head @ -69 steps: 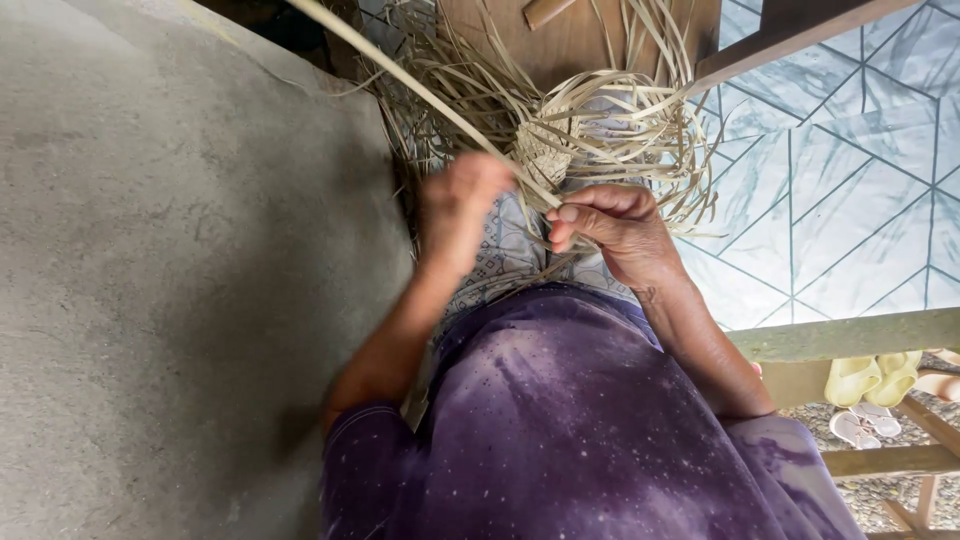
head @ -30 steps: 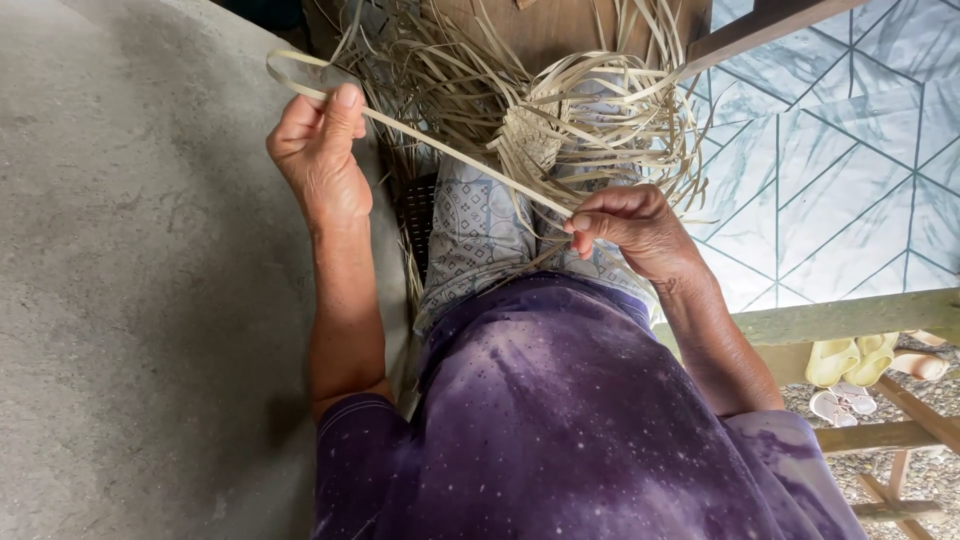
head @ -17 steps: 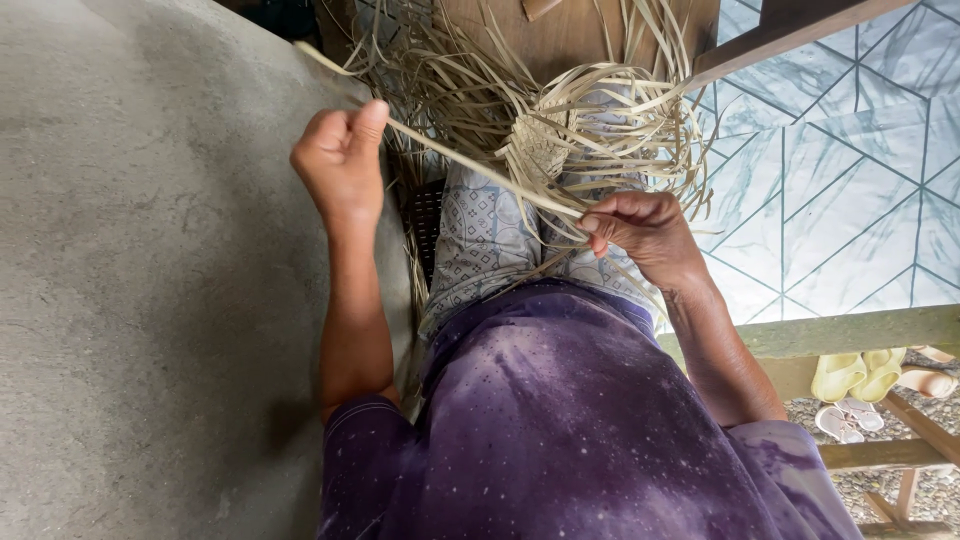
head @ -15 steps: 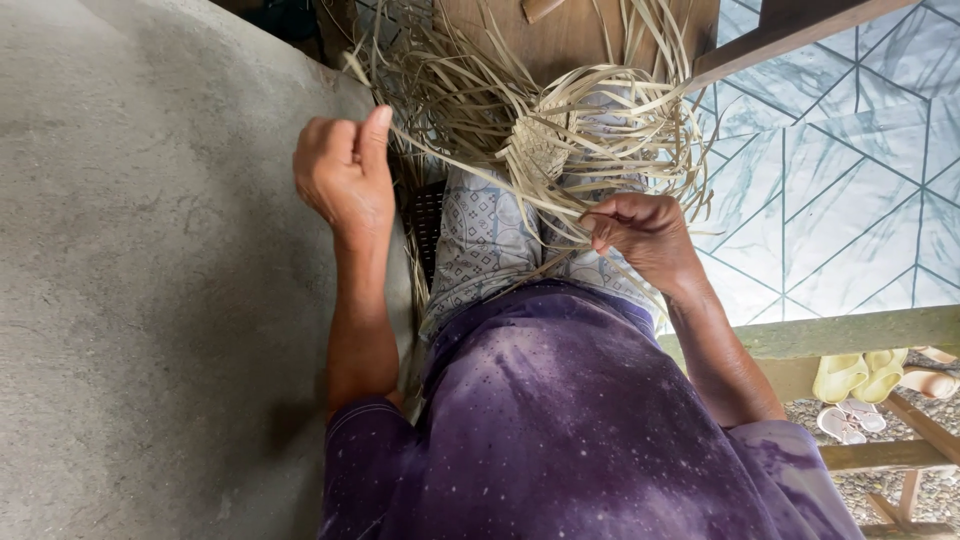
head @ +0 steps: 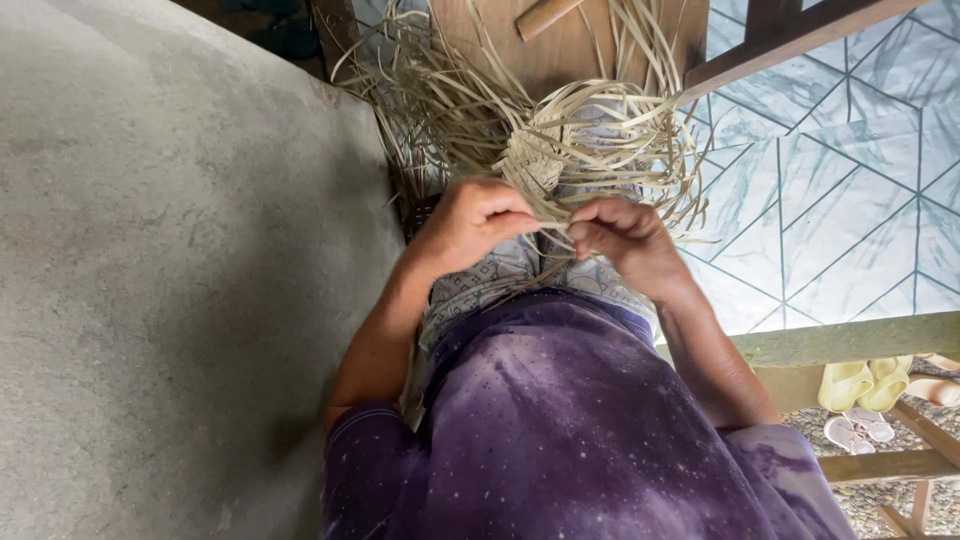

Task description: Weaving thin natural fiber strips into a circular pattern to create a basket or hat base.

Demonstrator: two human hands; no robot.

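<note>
- Grey rough concrete wall (head: pixel 170 270) fills the left side.
- Left hand (head: pixel 472 222) pinches pale flat straw strips (head: pixel 548 208); they run almost level toward the right hand.
- Half-woven straw basket (head: pixel 590 150) sits on the lap, just beyond both hands, loose ends fanning outward.
- Right hand (head: pixel 628 240) grips the same strips, fingers closed, equally near.
- Glossy blue-grey tiles (head: pixel 840 190) lie at right.

A pale, patterned tile floor (head: pixel 850 180) carries a brown wooden board (head: pixel 570 50), with loose tan straw strips (head: pixel 440 110) spread over both. The half-woven pale straw piece (head: pixel 590 150) rests on the person's patterned-cloth lap (head: pixel 480 285).
</note>
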